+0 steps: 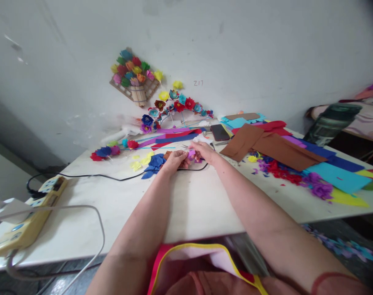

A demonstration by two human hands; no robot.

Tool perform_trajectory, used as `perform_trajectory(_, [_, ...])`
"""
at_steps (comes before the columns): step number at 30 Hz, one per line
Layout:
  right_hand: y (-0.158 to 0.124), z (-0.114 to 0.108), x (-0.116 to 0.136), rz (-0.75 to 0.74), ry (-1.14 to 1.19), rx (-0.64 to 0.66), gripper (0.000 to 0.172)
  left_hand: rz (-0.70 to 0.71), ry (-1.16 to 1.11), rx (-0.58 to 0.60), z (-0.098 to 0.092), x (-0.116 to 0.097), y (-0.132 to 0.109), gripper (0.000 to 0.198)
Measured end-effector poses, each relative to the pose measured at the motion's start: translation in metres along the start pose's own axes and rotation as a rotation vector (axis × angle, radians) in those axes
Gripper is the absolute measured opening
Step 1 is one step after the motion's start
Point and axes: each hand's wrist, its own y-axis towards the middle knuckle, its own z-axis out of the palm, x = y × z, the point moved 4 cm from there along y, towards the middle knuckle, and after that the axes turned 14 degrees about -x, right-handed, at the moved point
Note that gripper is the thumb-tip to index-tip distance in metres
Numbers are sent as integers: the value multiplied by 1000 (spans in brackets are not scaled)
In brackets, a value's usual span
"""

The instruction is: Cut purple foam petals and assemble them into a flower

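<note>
Over the middle of the table, my left hand (176,159) and my right hand (204,151) meet with fingertips pinched on a small purple paper piece (191,153). Slim metal tips (184,146) poke out beside my right fingers; whether that hand grips this tool is unclear. Blue paper petals (155,163) lie just left of my left hand, with pale yellow petals (140,162) beyond them. A black cord (128,178) runs across the table below both hands.
A power strip (45,209) sits at the left edge. Behind the hands are paper strips (174,137), a phone (219,132) and paper flowers (147,119). Brown sheets (285,149) and red scraps (285,174) cover the right side. A dark bottle (332,123) stands at right.
</note>
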Motion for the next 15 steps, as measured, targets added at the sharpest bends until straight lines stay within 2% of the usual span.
perform_trajectory(7, [-1,0,-1,-30,-127,16,33,12,18,-14,0,0,0,38])
perform_trajectory(15, [-1,2,1,-75,-167,-54,32,16,-3,-42,0,2,3,37])
